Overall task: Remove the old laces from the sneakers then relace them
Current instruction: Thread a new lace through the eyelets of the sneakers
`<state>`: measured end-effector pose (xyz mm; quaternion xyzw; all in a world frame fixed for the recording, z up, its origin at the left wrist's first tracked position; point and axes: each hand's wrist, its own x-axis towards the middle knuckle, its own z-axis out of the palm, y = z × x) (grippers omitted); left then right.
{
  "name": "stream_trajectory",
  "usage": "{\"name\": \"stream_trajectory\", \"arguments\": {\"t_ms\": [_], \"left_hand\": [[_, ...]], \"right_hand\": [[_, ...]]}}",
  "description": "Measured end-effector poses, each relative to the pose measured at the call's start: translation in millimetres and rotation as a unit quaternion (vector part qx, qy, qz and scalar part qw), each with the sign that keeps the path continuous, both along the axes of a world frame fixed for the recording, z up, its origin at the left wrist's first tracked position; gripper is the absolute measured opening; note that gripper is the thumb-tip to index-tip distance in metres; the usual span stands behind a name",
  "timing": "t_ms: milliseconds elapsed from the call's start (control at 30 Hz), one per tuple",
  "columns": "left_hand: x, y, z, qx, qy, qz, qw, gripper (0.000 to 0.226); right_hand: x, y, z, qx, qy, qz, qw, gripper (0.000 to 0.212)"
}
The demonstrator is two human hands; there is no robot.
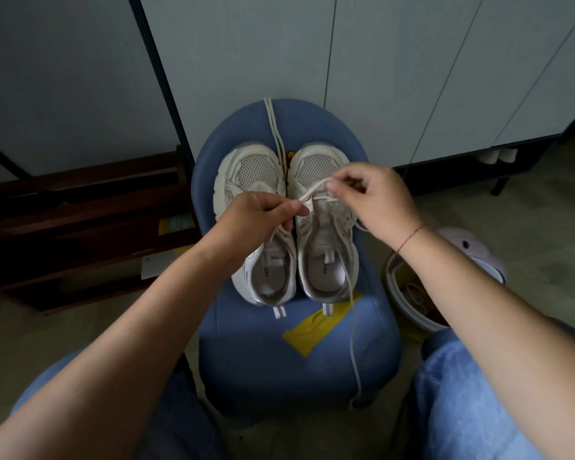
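Note:
Two off-white mesh sneakers stand side by side on a blue chair [279,353], toes pointing away from me. The left sneaker [251,180] has no lace in its eyelets. My left hand [259,215] pinches one stretch of the white lace [314,190] at the right sneaker [326,260]. Just above that shoe's front eyelets, my right hand [375,200] pinches another stretch of the same lace. One end of it trails down over the chair's front edge. A second loose lace [274,127] lies between the toes and over the chair back.
White cabinet doors [379,78] rise behind the chair. A dark wooden rack [80,227] stands at the left. A white basin [409,313] with items inside sits on the floor at the right. A yellow patch [316,327] marks the seat. My knees in blue jeans flank the chair.

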<state>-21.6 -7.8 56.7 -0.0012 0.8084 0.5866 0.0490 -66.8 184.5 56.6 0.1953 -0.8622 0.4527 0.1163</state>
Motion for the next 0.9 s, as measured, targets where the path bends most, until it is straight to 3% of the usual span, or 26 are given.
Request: {"name": "stream_trajectory", "arguments": {"t_ms": [133,267,367,433,500,633,900], "left_hand": [[-2,-3,-2,-0.002,-0.013,-0.024,1.000,0.017],[-6,-4,-1,0.011,-0.015,-0.007,1.000,0.015],[-11,-2,2,0.092,-0.023,0.034,0.995,0.016],[-16,-2,3,0.157,-0.035,0.055,0.985,0.018],[-20,-2,4,0.172,-0.040,0.056,0.983,0.018],[-25,3,5,0.171,-0.037,0.052,0.983,0.021],[-37,6,-5,0.090,0.020,0.138,0.986,0.021]], "right_hand": [[-14,11,-3,-0.056,-0.019,-0.099,0.993,0.009],[-19,6,-10,-0.076,-0.061,-0.087,0.991,0.013],[-18,0,-13,-0.031,-0.028,-0.123,0.992,0.032],[-12,-3,-10,-0.039,-0.028,-0.140,0.989,0.024],[-7,-6,-9,-0.059,-0.075,-0.114,0.989,0.008],[6,-15,-12,-0.039,-0.201,-0.045,0.978,0.014],[22,-33,-15,-0.040,-0.321,-0.005,0.946,0.011]]}}
